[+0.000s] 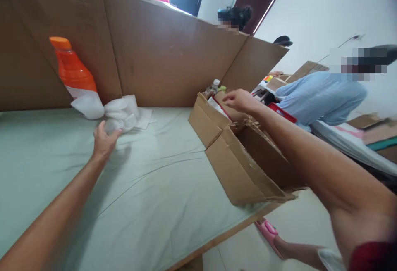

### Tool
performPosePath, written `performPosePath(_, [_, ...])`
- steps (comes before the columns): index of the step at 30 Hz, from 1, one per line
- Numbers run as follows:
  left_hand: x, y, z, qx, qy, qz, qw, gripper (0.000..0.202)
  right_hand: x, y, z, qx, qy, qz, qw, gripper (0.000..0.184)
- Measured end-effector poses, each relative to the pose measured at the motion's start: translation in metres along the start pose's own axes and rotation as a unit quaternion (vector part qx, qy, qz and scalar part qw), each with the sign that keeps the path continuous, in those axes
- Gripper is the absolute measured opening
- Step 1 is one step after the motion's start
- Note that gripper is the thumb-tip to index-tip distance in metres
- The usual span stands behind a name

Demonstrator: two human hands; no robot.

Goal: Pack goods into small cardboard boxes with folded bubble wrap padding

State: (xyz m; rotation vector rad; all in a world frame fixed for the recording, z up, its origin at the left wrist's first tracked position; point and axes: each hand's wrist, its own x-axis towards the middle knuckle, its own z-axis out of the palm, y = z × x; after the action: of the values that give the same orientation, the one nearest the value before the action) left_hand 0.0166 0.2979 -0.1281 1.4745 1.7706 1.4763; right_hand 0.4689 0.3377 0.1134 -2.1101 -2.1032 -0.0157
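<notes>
My left hand point(104, 141) is at the near side of a pile of white foam wrap point(125, 108) on the table. Its thumb and fingers are spread around a rounded, translucent piece point(113, 126) at the front; whether they press on it I cannot tell. Just behind stands an orange bottle point(77, 72) with an orange cap, its base behind a white foam piece point(88, 105). My right hand point(240, 100) hovers over the far compartment of a cardboard box point(235, 172), fingers stretched loosely forward with nothing visible in them. A clear bottle with a white cap point(214, 86) stands in that compartment.
A tall cardboard screen point(173, 52) runs along the back of the table, which has a pale green cover point(155, 188). The box sits at the table's right edge. Beyond it, a person in a light blue top point(322, 97) is beside another table. A pink slipper point(269, 234) shows below.
</notes>
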Motion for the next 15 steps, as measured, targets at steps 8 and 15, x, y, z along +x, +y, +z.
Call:
performPosePath(8, [-0.038, 0.012, 0.013, 0.221, 0.016, 0.076, 0.972, 0.072, 0.01, 0.04, 0.05, -0.084, -0.192, -0.021, 0.978, 0.033])
performPosePath(15, [-0.059, -0.013, -0.036, 0.315, 0.004, 0.104, 0.943, 0.066, 0.008, 0.028, 0.022, -0.099, -0.082, 0.063, 0.99, 0.022])
